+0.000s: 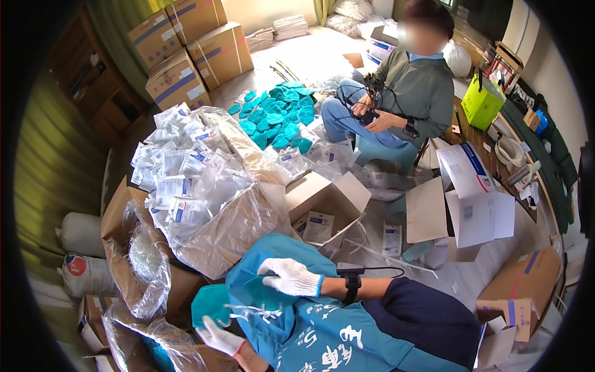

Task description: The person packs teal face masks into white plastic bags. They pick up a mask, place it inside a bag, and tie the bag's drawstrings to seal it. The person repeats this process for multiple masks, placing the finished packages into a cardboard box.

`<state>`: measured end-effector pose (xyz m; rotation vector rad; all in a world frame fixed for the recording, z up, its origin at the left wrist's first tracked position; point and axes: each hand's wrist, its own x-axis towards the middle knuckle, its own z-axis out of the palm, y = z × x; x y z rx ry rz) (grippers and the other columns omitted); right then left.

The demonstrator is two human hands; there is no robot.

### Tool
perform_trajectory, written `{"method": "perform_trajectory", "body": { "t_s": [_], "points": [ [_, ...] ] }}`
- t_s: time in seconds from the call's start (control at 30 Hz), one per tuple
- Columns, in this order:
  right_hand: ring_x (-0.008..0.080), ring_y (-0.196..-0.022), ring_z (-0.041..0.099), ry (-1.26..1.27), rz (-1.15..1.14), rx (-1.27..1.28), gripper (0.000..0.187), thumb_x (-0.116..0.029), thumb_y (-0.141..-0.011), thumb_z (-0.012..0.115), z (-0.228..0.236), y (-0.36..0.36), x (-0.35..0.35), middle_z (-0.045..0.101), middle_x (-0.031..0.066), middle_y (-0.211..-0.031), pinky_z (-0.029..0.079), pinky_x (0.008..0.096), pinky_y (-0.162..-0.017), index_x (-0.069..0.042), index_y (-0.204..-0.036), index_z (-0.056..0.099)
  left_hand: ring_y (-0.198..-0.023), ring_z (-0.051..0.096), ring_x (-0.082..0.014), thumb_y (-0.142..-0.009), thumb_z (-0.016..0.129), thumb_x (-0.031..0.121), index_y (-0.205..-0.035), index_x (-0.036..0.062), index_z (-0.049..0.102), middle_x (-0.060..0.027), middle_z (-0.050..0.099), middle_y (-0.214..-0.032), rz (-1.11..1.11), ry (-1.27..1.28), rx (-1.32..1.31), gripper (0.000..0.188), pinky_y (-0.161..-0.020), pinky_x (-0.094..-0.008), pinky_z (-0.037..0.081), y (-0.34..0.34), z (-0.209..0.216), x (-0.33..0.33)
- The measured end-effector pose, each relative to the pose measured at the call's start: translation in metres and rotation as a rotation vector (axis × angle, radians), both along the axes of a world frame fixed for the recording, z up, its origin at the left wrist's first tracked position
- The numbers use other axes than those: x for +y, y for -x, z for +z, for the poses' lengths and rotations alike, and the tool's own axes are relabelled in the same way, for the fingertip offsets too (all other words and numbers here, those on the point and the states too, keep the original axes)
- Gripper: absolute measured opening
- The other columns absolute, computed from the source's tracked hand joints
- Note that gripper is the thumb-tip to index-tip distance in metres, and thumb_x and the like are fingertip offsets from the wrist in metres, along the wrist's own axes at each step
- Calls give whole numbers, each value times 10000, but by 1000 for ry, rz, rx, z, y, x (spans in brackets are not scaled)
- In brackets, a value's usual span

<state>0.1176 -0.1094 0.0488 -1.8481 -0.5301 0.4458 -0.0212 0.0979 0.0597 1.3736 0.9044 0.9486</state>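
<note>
Both my hands wear white knit gloves. My left hand (220, 338) grips the lower edge of a teal fabric piece (209, 302), rounded and cup-like, between its thumb and fingers. Thin white straps (254, 312) lie beside that piece, across my teal apron (334, 332). Over my lap, my right hand (290, 277) is bent with its fingers loosely curled and apart from the thumb, and nothing shows in it. Just below it is another darker teal patch (263, 294); whether this is a separate piece cannot be told. A black band (352, 288) circles my right wrist.
A large plastic-lined carton (214, 245) heaped with clear packets (186, 180) stands ahead left. Behind it lies a pile of teal pieces (279, 115). Nearer is an open carton (328, 198) with packets inside. A seated person (409, 93) handles black cables. Boxes (520, 285) stand right.
</note>
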Motion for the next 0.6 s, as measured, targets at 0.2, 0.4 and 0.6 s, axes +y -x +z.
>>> {"method": "perform_trajectory", "body": {
  "t_s": [0.2,0.4,0.6],
  "points": [
    [291,-986,648,-147,628,-242,123,-102,-787,711,29,2,2,673,90,-995,516,376,-849,-92,-909,704,-797,663,-172,-986,618,209,-1110,-84,619,-119,701,-973,134,-407,176,318,-697,-292,561,18,12,53],
    [396,-1262,525,-225,248,-631,159,-97,-749,764,39,-5,40,523,185,-1418,497,421,-957,-109,-880,675,-803,565,-159,-1005,566,96,-1068,-43,609,-88,644,-924,-315,-269,130,158,-729,-318,496,-3,17,-23],
    [324,-929,675,-63,184,-180,155,-156,-824,728,24,-5,26,705,128,-980,527,399,-811,-56,-937,692,-816,549,-102,-1063,442,343,-1067,-26,615,-50,635,-966,-424,260,-109,407,-770,-253,467,-10,10,-68]
  ]
}}
